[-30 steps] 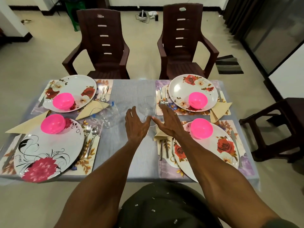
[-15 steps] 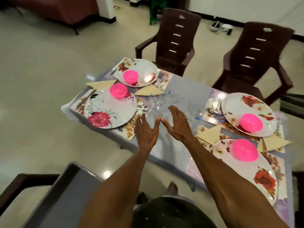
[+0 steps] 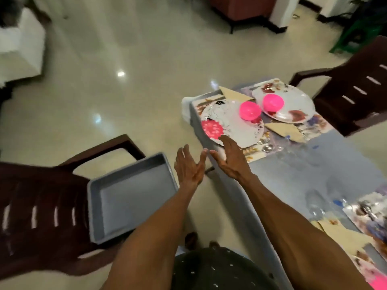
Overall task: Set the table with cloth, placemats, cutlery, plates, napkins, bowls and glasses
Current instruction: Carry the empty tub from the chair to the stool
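Note:
The table point(image 3: 278, 176) wears a grey cloth and lies to the right. On it are floral placemats, a white plate with a pink flower point(image 3: 232, 126), a second floral plate point(image 3: 287, 103), two pink bowls point(image 3: 250, 110) point(image 3: 273, 102) and folded beige napkins point(image 3: 284, 130). Clear glasses point(image 3: 314, 204) stand blurred on the cloth. My left hand point(image 3: 189, 166) and right hand point(image 3: 230, 158) are held out with fingers straight, palms facing each other, empty, over the table's near-left edge.
A grey tray point(image 3: 129, 195) lies empty on a dark brown plastic chair point(image 3: 41, 206) at the left. Another brown chair point(image 3: 356, 84) stands behind the table at the right. Glossy floor fills the left and middle; a white object point(image 3: 18, 47) is far left.
The view has swung left, away from the table's middle toward the chair with the tray. Both hands stay open and empty, moving left from the glasses to the table's edge.

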